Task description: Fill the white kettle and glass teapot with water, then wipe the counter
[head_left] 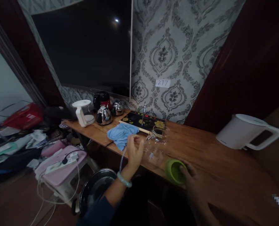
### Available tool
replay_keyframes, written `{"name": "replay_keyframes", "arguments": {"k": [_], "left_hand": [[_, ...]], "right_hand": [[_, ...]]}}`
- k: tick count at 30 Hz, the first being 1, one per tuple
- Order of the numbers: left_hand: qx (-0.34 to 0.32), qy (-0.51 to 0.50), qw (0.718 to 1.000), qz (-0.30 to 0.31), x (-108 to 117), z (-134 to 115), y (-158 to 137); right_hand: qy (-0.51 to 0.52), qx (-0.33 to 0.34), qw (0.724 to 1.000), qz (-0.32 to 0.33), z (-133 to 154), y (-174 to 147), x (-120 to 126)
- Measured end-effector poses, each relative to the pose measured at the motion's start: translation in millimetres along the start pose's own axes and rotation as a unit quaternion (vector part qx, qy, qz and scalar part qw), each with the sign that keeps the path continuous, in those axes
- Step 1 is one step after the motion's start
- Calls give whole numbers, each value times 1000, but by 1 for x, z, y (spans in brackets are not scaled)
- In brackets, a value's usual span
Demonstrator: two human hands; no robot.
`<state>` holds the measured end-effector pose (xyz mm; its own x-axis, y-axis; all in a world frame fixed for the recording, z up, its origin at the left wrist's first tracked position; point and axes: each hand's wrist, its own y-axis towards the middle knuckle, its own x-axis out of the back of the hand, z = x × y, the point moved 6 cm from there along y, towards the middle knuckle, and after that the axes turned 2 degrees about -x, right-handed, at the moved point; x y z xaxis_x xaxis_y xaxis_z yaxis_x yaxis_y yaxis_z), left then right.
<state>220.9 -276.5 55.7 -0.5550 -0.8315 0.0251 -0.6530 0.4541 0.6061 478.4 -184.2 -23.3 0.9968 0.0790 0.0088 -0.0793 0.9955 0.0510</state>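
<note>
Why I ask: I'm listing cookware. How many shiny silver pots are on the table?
2: the nearer pot, beyond the blue cloth and left of it; the farther pot, behind and right of the first.

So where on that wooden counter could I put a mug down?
Probably the bare wood between the clear glassware and white kettle, or in front of that kettle. It's crowded leftward: cooktop, blue cloth, silver teapots and white-handled jug sit close together.

A single view from a camera worn on the person's head, facing forward and down. The left hand and right hand are close; beyond lie the wooden counter and patterned wall.
</note>
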Motion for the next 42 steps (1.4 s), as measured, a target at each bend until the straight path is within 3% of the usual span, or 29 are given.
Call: {"name": "replay_keyframes", "arguments": {"k": [1, 3, 6, 8, 12, 15, 18, 20, 23, 26, 31, 37, 42], "left_hand": [[7, -12, 1000, 13, 9, -3, -9], [55, -67, 992, 96, 17, -4, -31], [169, -164, 949, 210, 21, 2, -62], [232, -179, 934, 203, 29, 12, -72], [321, -190, 923, 94, 61, 54, -58], [305, -182, 934, -28, 99, 97, -15], [249, -89, 947, -183, 149, 138, 43], [242, -23, 941, -237, 171, 161, 79], [258, 4, 934, -248, 184, 187, 121], [283, 28, 927, -246, 186, 204, 143], [297, 56, 929, -214, 185, 221, 153], [283, 94, 939, -172, 183, 231, 162], [259, 123, 948, -138, 180, 235, 163]], "right_hand": [[-4, 20, 999, 25, 9, -9, -12], [-11, 75, 993, 87, 26, -26, -44], [0, 145, 975, 171, 39, -46, -97], [17, 153, 964, 218, 39, -55, -128], [36, 107, 947, 300, 27, -67, -165], [6, 93, 953, 288, 12, -68, -158], [-32, 77, 970, 229, -4, -58, -135], [-38, 68, 980, 186, -12, -51, -122], [-29, 57, 985, 159, -14, -44, -115], [-17, 59, 984, 169, -10, -41, -124], [0, 95, 982, 160, -1, -38, -147], [-32, 124, 986, 103, 9, -30, -163], [51, 117, 983, 129, 14, -24, -176]]}}
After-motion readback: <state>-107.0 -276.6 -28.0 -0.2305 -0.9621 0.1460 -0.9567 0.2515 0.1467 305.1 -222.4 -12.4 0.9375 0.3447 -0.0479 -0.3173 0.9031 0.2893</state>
